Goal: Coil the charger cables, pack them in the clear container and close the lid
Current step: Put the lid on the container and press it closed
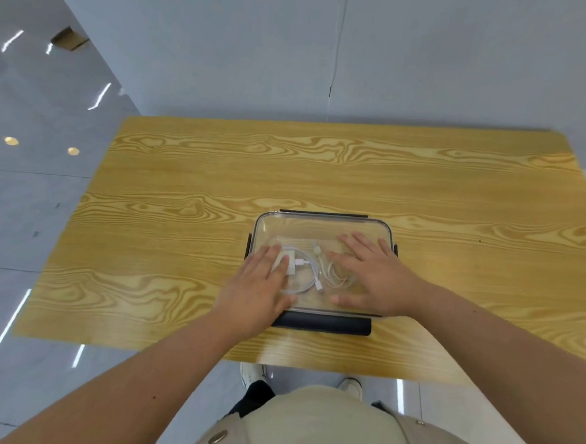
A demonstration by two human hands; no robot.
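Both hands (pixel 319 281) flat on lid (pixel 322 228) (cables (pixel 307 269) inside).

Readable text: none in this view.
Clear container (pixel 322 223): no label, brand or number can be made out on its lid or dark clips.
Charger cables (pixel 311 269): white, no marking legible through the lid.
Worktop (pixel 287 173): wood grain only, no print or sign.
Wall beyond the worktop: plain, no sign.
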